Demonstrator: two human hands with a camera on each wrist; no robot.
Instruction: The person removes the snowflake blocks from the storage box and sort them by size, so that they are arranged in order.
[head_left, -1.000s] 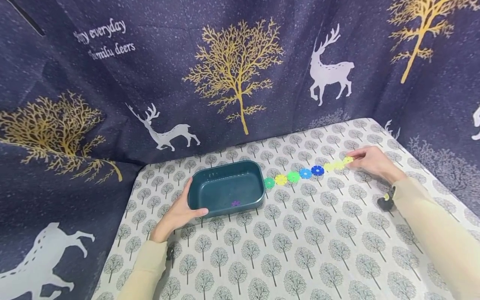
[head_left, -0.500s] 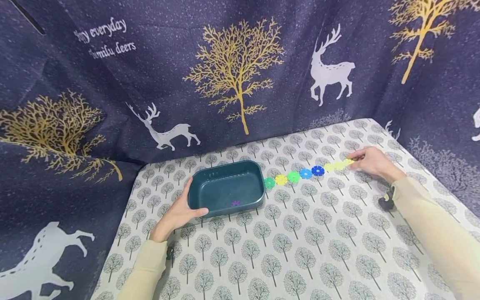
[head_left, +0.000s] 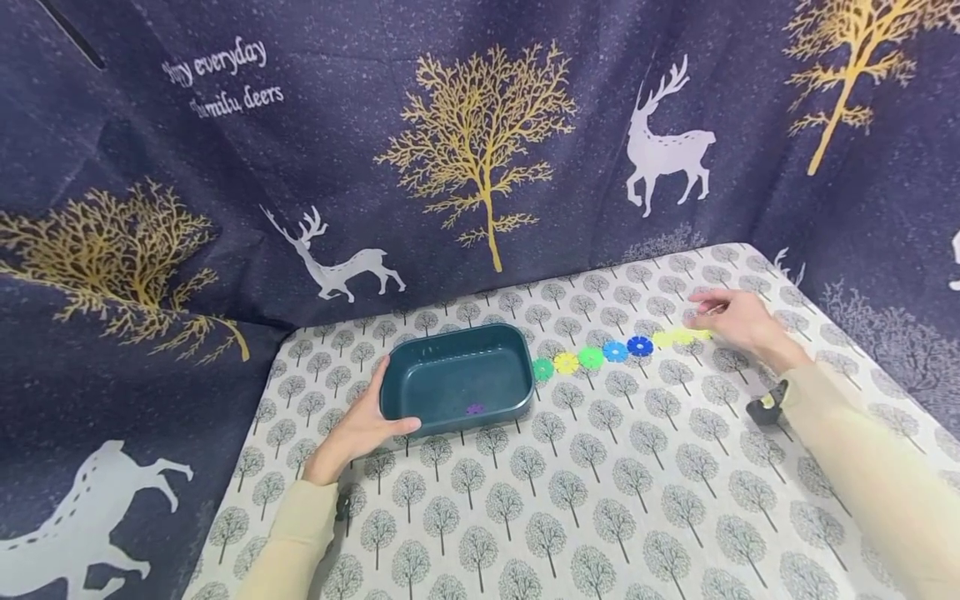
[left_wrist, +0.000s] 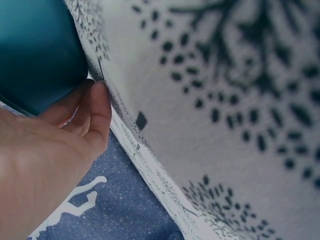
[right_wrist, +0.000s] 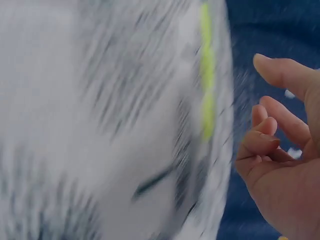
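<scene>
My left hand (head_left: 363,427) grips the left end of a dark teal plastic tub (head_left: 459,371), thumb over the near rim and fingers along its side. A purple snowflake disc (head_left: 475,409) lies in the tub. From the tub's right side a row of snowflake discs runs right: a green disc (head_left: 543,369), then others up to a dark blue disc (head_left: 640,346), followed by pale yellow discs (head_left: 682,336). Over the row's right end hovers my right hand (head_left: 742,321), thumb and forefinger apart with nothing between them. The right wrist view shows the yellow discs (right_wrist: 207,75) blurred, clear of this hand.
A white cloth with printed trees (head_left: 570,500) covers the table. Behind it hangs a dark blue curtain (head_left: 337,167) with deer and golden trees. The cloth's near part spreads between both sleeves.
My right hand has let go of the last yellow disc, which now lies flat at the row's end, and has risen slightly. The left hand keeps its hold on the tub.
</scene>
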